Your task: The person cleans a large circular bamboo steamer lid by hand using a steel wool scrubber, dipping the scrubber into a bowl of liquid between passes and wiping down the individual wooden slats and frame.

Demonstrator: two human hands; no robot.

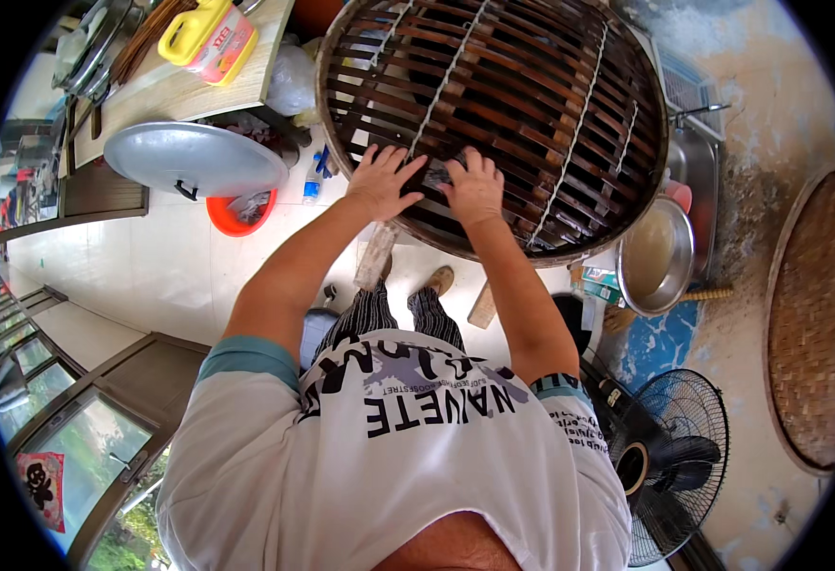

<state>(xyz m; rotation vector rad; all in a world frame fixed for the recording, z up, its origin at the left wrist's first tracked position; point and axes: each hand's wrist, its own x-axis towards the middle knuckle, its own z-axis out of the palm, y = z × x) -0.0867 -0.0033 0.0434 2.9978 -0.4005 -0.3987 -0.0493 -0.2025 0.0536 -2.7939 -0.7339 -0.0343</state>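
Note:
A large round rack of dark bamboo slats, tied across with pale cords, lies in front of me inside a round rim. My left hand rests with spread fingers on the slats near the rim closest to me. Just to its right, my right hand lies palm down on the same slats, fingers apart, beside a small dark, textured piece between the two hands. Whether the fingers touch that piece I cannot tell.
At left, a large metal lid leans above a red basin; a yellow jug stands on a table. At right are a metal bowl of cloudy liquid, a sink, a standing fan and a round woven tray.

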